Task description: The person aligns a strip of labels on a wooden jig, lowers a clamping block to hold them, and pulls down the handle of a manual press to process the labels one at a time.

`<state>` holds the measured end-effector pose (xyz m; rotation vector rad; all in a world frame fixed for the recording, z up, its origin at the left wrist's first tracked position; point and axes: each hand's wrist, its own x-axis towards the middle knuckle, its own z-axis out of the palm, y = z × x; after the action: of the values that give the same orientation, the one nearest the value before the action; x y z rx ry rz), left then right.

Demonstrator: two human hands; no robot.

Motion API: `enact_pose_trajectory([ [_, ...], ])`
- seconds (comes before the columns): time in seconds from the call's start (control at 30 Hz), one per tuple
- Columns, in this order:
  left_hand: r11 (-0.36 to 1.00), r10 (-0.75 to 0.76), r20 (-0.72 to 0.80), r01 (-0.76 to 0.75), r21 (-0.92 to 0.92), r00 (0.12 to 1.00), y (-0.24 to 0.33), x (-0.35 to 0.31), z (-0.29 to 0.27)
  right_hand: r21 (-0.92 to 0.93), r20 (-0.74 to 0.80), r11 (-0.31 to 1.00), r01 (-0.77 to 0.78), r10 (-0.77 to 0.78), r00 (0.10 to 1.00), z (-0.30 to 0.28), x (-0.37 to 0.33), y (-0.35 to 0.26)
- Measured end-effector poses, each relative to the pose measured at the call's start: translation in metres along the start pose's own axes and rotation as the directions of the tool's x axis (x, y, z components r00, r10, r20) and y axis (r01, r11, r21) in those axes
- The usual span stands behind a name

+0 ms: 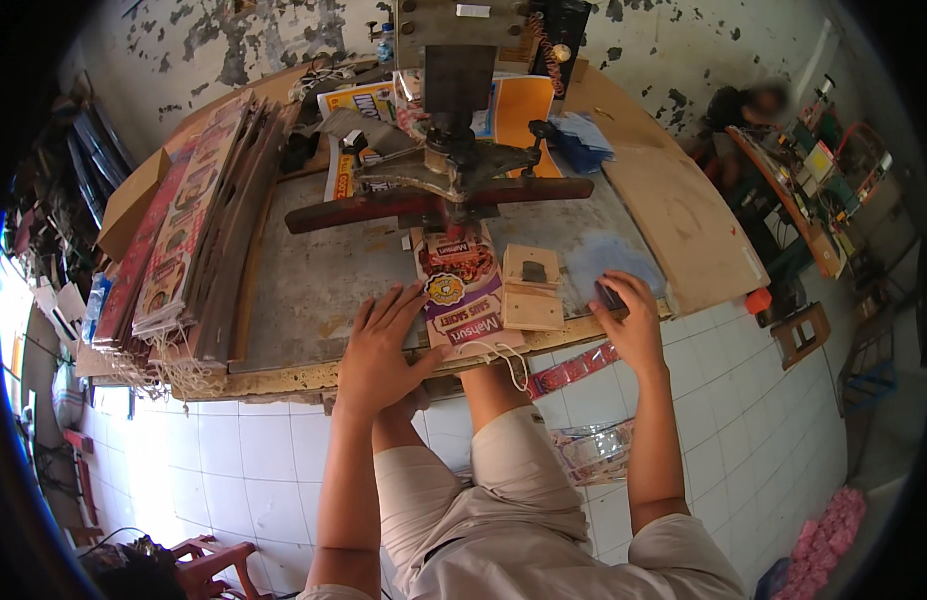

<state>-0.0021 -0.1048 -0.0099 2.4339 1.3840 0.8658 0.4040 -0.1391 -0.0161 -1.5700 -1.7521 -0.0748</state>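
A printed card (461, 295) with a white string loop lies on the grey metal plate (313, 290), its far end under the press head. My left hand (385, 345) lies with fingers spread along the card's left edge. Beside the card on its right is a pale wooden block (531, 310) with a dark pad on its far part. Farther right, near the table's front edge, my right hand (633, 325) pinches a small dark block (608, 296) between thumb and fingers. Above the plate stands the hand press (453, 165) with its long reddish crossbar.
Stacks of printed cards with strings (183, 240) stand at the left. A bluish smudge (613, 262) marks the plate near a brown board (683, 230). Blue sheets (581, 140) lie behind. Printed strips (593, 450) are on the tiled floor. Another person (748, 110) sits at the far right.
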Motion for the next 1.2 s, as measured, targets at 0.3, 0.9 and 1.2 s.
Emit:
enact_pose_trajectory([
  [0.3,1.000,0.008,0.009,-0.009,0.021,1.000,-0.001,0.001,-0.001,0.002,0.041,0.998,-0.065,0.065,0.997,-0.001,0.009,0.010],
  [0.9,1.000,0.004,0.010,-0.004,0.026,1.000,0.000,0.001,-0.001,-0.030,0.094,1.000,-0.009,0.012,0.995,-0.008,0.019,0.006],
  [1.2,1.000,0.002,0.009,-0.002,0.021,1.000,-0.001,0.000,0.000,-0.048,0.194,0.982,0.181,-0.168,0.967,-0.016,0.032,-0.005],
])
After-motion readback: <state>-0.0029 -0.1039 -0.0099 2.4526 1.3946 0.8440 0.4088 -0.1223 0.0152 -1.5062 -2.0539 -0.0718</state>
